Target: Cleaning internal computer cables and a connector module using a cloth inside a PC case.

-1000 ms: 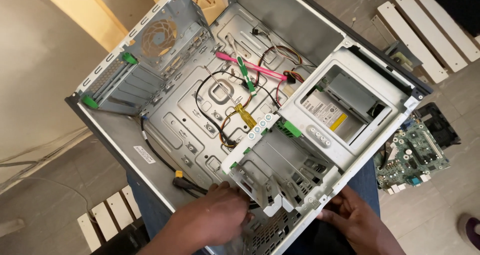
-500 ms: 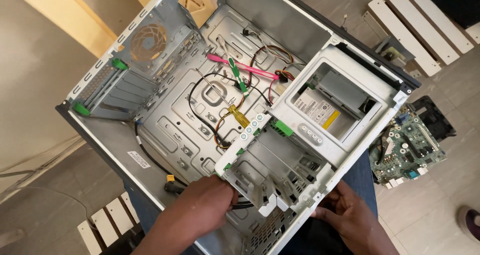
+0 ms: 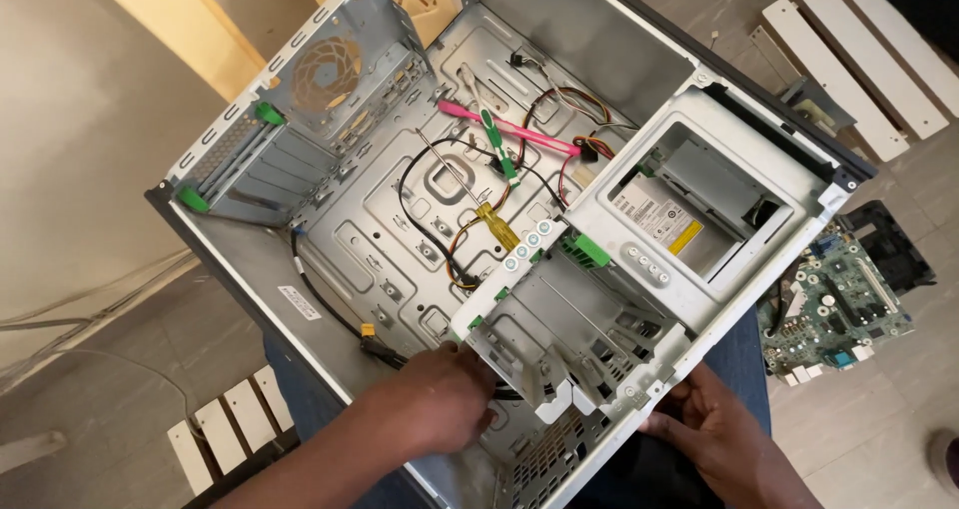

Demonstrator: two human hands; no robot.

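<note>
In the head view, an opened grey metal desktop computer case [image 3: 420,219] is seen lying on its side across the person's lap, filling the middle of the frame. The stripping appears well advanced: the motherboard tray is bare, and a green circuit board [image 3: 834,304] lies apart on the floor at the right edge. Judged as still to be removed are the silver optical drive [image 3: 689,204] seated in the bay at right of centre, the perforated metal drive cage [image 3: 559,339] below it, the loose black, red and yellow cables [image 3: 440,239] on the case floor, a pink flat cable [image 3: 519,134] towards the top, and the round rear fan [image 3: 325,74] at upper left. A yellow-handled screwdriver [image 3: 489,219] rests inside the case. The left hand [image 3: 435,404], at lower centre, is reached into the case beside the drive cage, fingers curled at a black cable; whether anything is gripped cannot be told. The right hand [image 3: 714,434], at lower right, is pressed against the outer edge of the case, apparently steadying it; its grip is partly hidden. No desk is used: a dusty grey concrete floor [image 3: 90,409] is shown, with white wooden slats [image 3: 849,59] at upper right and lower left, a beige wall at left, and pale wooden boards at the top.
</note>
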